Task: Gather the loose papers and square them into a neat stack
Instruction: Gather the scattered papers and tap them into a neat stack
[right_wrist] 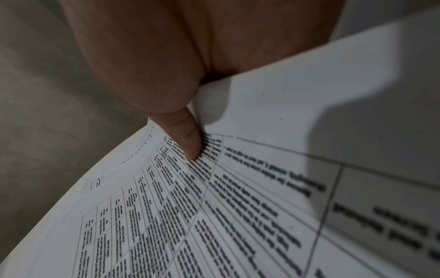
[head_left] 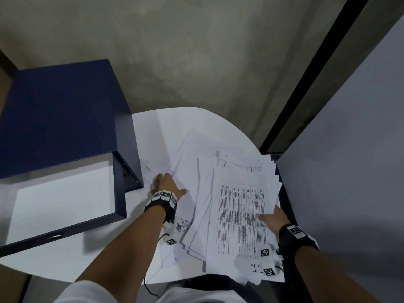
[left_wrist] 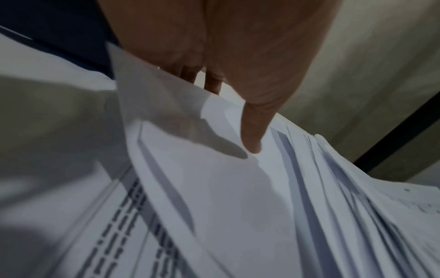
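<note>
Papers (head_left: pixel 229 193): spread in a loose fan over the right half of the white table (head_left: pixel 91 254), some past its right edge.
Left hand (head_left: pixel 167 185): laid on the fan's left side, fingers tucked under blank sheets (grasped).
Right hand (head_left: pixel 273 217): the printed top sheet is pinched at its right edge.
Blue box file (head_left: pixel 65 119): open, at the table's left side.

Loose white printed papers (head_left: pixel 229 193) lay fanned across the round white table (head_left: pixel 70 263), right of the open dark blue cardboard box file (head_left: pixel 63 119). Top sheet with a printed black table (head_left: pixel 241 217) sat on the pile's right part. Left hand (head_left: pixel 167 185) lay on the papers just right of the box file's corner, thumb spread, fingers partly tucked under sheets. Right hand (head_left: pixel 273 218) held the pile's right edge, thumb on the top sheet. Black wristbands with white square markers (head_left: pixel 162 203) sat on both wrists.
</note>
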`<state>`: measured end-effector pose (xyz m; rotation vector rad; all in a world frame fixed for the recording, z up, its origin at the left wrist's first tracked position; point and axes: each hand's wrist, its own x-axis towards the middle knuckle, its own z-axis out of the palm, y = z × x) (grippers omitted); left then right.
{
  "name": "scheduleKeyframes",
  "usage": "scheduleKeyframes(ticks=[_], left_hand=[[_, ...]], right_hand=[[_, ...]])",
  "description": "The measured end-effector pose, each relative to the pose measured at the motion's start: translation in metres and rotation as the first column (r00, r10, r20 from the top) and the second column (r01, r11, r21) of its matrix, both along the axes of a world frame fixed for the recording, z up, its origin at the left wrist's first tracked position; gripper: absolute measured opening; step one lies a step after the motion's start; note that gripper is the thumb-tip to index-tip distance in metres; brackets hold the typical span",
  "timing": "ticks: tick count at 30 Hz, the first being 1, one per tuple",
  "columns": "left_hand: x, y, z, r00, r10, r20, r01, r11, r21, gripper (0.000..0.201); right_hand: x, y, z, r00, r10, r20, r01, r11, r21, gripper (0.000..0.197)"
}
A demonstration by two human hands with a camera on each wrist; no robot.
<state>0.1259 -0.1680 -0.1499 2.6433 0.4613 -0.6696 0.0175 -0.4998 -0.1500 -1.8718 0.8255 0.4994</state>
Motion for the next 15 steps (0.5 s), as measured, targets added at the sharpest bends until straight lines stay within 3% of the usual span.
scheduleKeyframes(ticks=[3,6,9,15], left_hand=[[0.0,-0.001,0.003,0.999,0.021,0.036,-0.022,1.0,0.022,0.083],[0.0,-0.002,0.008,0.998,0.057,-0.006,-0.057,0.995,-0.081,0.083],[-0.004,-0.005,0.015,0.997,-0.07,-0.035,0.069,0.996,-0.052,0.065],[-0.011,-0.011,0.057,0.978,-0.132,0.163,0.137,0.99,-0.023,0.036]], right_hand=[[0.001,0.0,0.0,1.0,0.002,-0.006,-0.002,1.0,0.001,0.045],[0.002,0.001,0.0,1.0,0.004,-0.014,-0.004,1.0,-0.007,0.046],[0.003,0.003,0.001,1.0,-0.002,-0.022,0.002,1.0,-0.012,0.047],[0.005,0.011,0.004,1.0,-0.005,-0.028,0.004,1.0,-0.012,0.048]])
